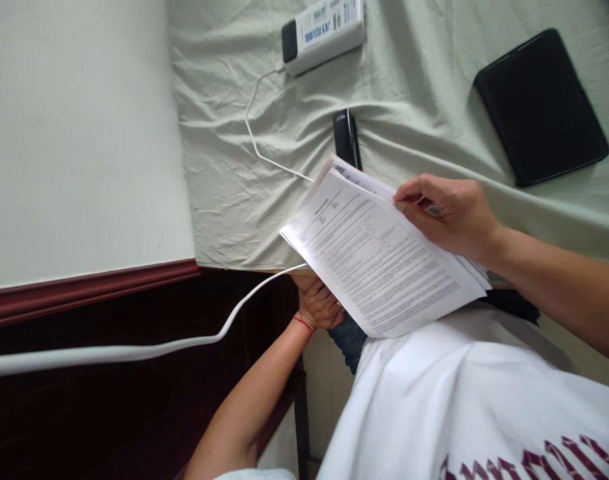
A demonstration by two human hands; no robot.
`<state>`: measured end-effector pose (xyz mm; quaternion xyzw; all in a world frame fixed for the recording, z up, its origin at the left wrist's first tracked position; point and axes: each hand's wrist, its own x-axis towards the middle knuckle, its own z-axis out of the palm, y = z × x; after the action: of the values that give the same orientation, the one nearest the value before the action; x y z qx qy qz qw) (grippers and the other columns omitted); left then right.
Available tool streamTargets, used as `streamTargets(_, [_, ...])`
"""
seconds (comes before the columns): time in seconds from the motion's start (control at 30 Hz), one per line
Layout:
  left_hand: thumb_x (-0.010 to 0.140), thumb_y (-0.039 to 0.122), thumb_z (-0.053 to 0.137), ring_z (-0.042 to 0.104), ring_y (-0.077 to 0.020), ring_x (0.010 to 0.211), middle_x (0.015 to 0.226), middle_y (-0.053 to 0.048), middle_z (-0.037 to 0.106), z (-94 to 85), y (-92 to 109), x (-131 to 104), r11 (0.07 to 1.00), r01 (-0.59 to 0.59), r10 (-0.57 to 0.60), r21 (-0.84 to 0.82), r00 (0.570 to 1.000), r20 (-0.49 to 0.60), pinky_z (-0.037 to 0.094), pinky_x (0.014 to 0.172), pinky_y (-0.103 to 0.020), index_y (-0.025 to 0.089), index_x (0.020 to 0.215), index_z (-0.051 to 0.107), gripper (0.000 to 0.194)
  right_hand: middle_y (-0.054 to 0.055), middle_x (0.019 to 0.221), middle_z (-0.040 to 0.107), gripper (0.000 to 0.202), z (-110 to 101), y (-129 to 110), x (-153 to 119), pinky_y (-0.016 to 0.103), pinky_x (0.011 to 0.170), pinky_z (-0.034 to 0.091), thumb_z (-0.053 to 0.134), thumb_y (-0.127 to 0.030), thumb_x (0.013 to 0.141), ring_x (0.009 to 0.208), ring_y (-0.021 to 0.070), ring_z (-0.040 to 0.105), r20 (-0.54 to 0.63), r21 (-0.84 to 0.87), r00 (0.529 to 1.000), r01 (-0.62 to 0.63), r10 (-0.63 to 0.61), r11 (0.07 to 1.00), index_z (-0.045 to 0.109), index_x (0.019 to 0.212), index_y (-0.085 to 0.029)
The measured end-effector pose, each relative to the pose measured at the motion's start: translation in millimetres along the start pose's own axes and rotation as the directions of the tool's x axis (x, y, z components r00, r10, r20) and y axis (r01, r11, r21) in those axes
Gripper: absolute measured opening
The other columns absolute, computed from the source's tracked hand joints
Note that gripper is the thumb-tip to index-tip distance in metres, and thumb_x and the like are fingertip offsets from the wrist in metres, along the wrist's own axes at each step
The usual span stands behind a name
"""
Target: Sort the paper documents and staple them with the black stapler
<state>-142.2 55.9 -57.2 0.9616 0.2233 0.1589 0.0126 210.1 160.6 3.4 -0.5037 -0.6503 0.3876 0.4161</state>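
Printed papers (379,267) overhang the bed edge, right hand (449,217) pinching above, left hand (320,305) gripping beneath.

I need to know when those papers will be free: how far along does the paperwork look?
Done: nothing shows as finished; the top printed page looks free of handwriting, though the print is too small to be sure. In hand: the left hand supports the stack of papers from below, and the right hand pinches its upper edge where a second sheet shows. Left: all visible sheets remain in the stack.

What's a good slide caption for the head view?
Left hand under printed papers, right hand at their top edge, over a sheet.
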Motion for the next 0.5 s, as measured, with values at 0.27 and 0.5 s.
streamTargets(0.27, [0.082,0.023,0.058,0.061,-0.0192,0.072,0.063,-0.001,0.059,0.3,0.5,-1.1,1.0,0.0,0.0,-0.004,1.0,0.008,0.056,0.093,-0.043,0.022,0.07,0.061,0.012,-0.001,0.086,0.077,0.015,0.0,-0.4,-0.6,0.036,0.072,0.061,0.064,-0.042,0.099,0.077,0.0205,0.072,-0.014,-0.013,1.0,-0.006,0.006,1.0,0.073,0.096,-0.031])
streamTargets(0.5, [0.083,0.023,0.056,0.061,-0.0197,0.074,0.061,0.0,0.056,1.5,0.4,-2.7,1.0,-0.007,0.007,0.001,1.0,0.011,0.055,0.095,-0.043,0.023,0.07,0.06,0.014,0.001,0.088,0.078,0.021,-0.4,-0.9,0.8,0.035,0.071,0.062,0.063,-0.047,0.099,0.076,0.0196,0.072,-0.001,-0.025,1.0,0.014,-0.014,1.0,0.072,0.096,-0.028])
